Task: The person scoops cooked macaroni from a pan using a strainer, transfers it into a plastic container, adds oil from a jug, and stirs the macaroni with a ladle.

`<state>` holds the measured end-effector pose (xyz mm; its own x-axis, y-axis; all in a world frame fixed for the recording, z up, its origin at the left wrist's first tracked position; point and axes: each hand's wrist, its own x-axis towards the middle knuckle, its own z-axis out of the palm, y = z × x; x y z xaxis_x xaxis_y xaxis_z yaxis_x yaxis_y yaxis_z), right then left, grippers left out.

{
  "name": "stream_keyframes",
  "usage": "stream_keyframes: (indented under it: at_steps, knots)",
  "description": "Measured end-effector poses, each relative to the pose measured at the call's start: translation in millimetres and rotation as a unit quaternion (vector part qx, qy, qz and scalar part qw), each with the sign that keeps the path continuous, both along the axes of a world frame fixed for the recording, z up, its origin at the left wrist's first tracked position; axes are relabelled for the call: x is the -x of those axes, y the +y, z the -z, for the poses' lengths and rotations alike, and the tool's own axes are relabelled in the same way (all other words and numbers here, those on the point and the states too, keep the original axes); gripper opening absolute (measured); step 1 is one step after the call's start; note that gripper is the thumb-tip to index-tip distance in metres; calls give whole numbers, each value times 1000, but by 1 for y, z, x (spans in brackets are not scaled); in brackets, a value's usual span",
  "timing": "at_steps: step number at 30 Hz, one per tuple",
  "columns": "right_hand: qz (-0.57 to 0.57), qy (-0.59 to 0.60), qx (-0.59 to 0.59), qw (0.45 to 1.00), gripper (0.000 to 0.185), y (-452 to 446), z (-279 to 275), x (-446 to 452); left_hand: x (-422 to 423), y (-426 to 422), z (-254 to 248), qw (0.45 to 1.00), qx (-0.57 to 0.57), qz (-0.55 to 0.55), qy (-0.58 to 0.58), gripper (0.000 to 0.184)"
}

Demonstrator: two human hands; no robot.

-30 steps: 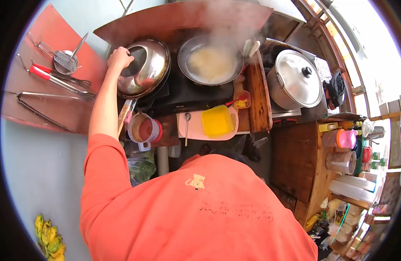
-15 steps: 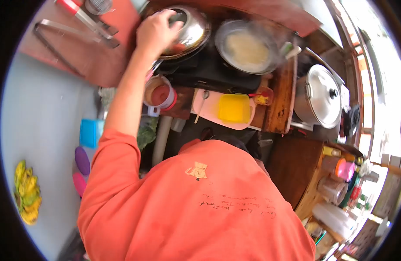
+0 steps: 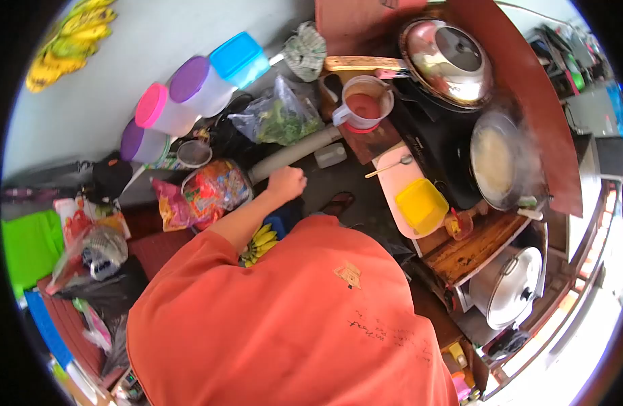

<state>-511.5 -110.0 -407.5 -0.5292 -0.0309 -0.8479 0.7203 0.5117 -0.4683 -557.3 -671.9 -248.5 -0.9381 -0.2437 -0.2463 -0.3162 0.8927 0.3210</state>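
Note:
My left hand (image 3: pixel 286 185) hangs in front of my shirt with its fingers curled in, and nothing shows in them. It is apart from everything, above the dark floor and near a grey pipe (image 3: pixel 294 153). The steel lid (image 3: pixel 443 57) covers a wok with a wooden handle (image 3: pixel 365 63) on the stove (image 3: pixel 436 128). Beside it steams an uncovered pan (image 3: pixel 494 159) with pale, cloudy contents. My right hand is out of sight.
A measuring jug (image 3: pixel 365 101) stands near the stove. A pink tray (image 3: pixel 387 177) carries a spoon (image 3: pixel 389 166) and a yellow container (image 3: pixel 422 206). At the right is a big lidded pot (image 3: pixel 508 287). Bagged greens (image 3: pixel 278 122) and several lidded tubs line the wall.
My left hand has left the knob of the lid and come down toward my body, its fingers now curled. The view has turned left, and the lid stays on the wok.

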Motion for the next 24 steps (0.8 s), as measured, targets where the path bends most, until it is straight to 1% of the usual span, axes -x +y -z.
stream_keyframes:
  at_steps: [1, 2, 3, 4, 7, 9, 12, 14, 15, 17, 18, 20, 21, 23, 24]
  knots:
    - [-10, 0, 1, 1000, 31, -1, -1, 7, -8, -17, -6, 998, 46, -47, -9, 25]
    - [-20, -1, 2, 1000, 32, -2, -2, 13, -20, -42, 7, 989, 73, -127, -2, 25]
    - [-26, -3, 2, 1000, 32, -4, -4, 19, -32, -70, 19, 974, 100, -204, 5, 26]
    - [-33, -3, 3, 999, 32, -5, -6, 23, -44, -97, 16, 955, 102, -277, 15, 27]
    - [-47, -6, 3, 999, 32, -5, -11, 29, -83, -169, -4, 881, 104, -459, 56, 31]
    - [-51, -10, 1, 999, 32, -4, -15, 27, -104, -223, 0, 826, 151, -542, 39, 32]
    - [-56, -16, -5, 998, 32, 2, -19, 21, -119, -273, -8, 807, 147, -570, 44, 37]
    - [-59, -20, -9, 998, 32, 8, -22, 13, -119, -303, -6, 834, 132, -534, -49, 45]
    - [-59, -23, -11, 998, 32, 10, -24, 9, -119, -318, 1, 833, 131, -535, -50, 45]
    - [-59, -28, -19, 998, 32, 19, -28, 2, -119, -346, 23, 843, 119, -521, -65, 53]
    - [-60, -30, -23, 997, 32, 22, -31, -1, -121, -364, 37, 843, 115, -521, -67, 53]
    - [-55, -33, -30, 997, 32, 31, -35, -9, -127, -395, 64, 845, 105, -499, -163, 60]
    - [-54, -33, -34, 997, 32, 36, -37, -15, -129, -402, 73, 846, 100, -496, -166, 60]
    - [-56, -30, -41, 997, 33, 45, -41, -22, -132, -407, 84, 833, 157, -510, -147, 55]
    - [-64, -27, -43, 997, 33, 50, -41, -24, -125, -399, 69, 829, 137, -519, -157, 50]
